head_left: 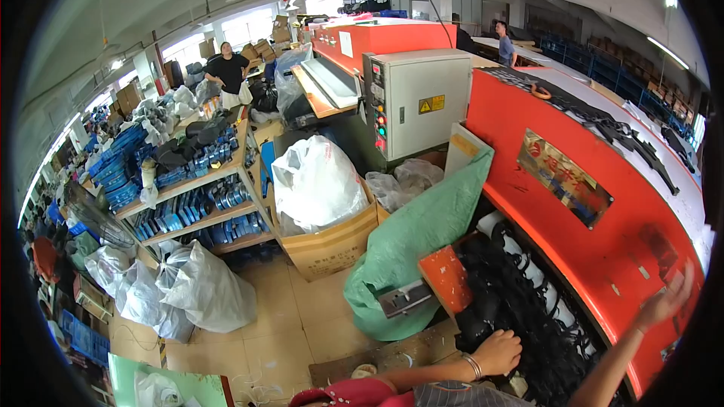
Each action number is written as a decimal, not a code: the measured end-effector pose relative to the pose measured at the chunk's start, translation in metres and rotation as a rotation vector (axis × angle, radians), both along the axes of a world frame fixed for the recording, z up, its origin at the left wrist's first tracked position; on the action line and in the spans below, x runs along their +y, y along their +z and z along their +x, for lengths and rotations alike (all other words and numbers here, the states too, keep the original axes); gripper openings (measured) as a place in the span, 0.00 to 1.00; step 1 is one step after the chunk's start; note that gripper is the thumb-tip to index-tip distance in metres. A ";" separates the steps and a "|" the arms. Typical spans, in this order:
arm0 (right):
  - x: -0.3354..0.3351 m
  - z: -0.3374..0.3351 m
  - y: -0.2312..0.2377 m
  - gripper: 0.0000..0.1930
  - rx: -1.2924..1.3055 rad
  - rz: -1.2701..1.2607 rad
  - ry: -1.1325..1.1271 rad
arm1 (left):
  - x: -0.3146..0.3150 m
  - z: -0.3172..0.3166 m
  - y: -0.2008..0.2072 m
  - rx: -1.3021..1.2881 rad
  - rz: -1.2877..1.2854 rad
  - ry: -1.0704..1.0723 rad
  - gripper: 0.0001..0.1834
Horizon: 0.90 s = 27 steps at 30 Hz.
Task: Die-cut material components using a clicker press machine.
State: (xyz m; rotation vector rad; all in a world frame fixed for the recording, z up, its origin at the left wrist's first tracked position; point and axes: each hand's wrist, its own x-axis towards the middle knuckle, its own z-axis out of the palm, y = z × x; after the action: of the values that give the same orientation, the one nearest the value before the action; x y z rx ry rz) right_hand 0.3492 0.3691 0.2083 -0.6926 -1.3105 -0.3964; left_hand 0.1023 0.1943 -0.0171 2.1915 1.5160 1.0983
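Note:
My left hand, with bangles at the wrist, is at the near left edge of a heap of black strips and scraps. Its fingers are curled in, and whatever may be inside them is hidden. The black material lies in the opening of a large red machine, partly over a white roller. My right hand is raised in front of the machine's red panel at the far right, fingers stretched out and slightly blurred, with nothing seen in it.
A green sack hangs beside the machine. Left of it stands a cardboard box with a white plastic bag. A grey control cabinet rises behind. Shelves of blue parts and stuffed white bags are leftward. Two people stand farther back.

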 end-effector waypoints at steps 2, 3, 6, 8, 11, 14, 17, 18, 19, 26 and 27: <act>0.001 -0.131 -0.029 0.13 -0.264 -0.160 0.154 | -0.016 -0.012 0.002 0.005 -0.078 -0.035 0.09; -0.004 -0.187 -0.040 0.14 -0.319 -0.356 0.367 | -0.025 -0.020 0.000 0.009 -0.083 -0.069 0.10; 0.008 -0.283 -0.106 0.21 -0.577 -0.649 0.395 | -0.045 -0.038 -0.022 0.021 -0.055 -0.129 0.12; 0.014 -0.311 -0.159 0.27 -0.775 -0.797 0.142 | -0.056 -0.053 -0.040 -0.011 -0.072 -0.349 0.13; -0.002 -0.354 -0.191 0.34 -1.083 -1.148 -0.079 | -0.067 -0.088 -0.093 -0.269 -0.172 -0.606 0.12; -0.034 -0.376 -0.208 0.31 -0.999 -1.116 -0.220 | -0.091 -0.168 -0.031 -0.506 -0.450 -0.842 0.13; -0.047 -0.422 -0.189 0.32 -0.918 -1.317 -0.183 | -0.091 -0.247 0.010 -0.694 -0.631 -0.929 0.15; -0.039 -0.445 -0.178 0.33 -0.896 -1.343 -0.165 | -0.080 -0.276 0.019 -0.639 -0.604 -0.921 0.15; -0.018 -0.463 -0.169 0.32 -0.880 -1.377 -0.076 | -0.061 -0.302 0.034 -0.713 -0.666 -0.849 0.13; 0.042 -0.513 -0.204 0.36 -0.887 -1.589 0.047 | 0.047 -0.403 0.055 -0.815 -0.398 -0.254 0.05; 0.046 -0.506 -0.208 0.37 -0.875 -1.616 0.025 | 0.070 -0.401 0.052 -0.815 -0.303 -0.200 0.05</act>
State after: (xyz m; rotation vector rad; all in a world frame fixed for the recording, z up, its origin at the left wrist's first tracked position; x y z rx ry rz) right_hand -0.1571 0.4149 0.0005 -1.9503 -2.3980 0.6143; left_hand -0.2991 0.2641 0.0352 1.3791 0.9858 1.3458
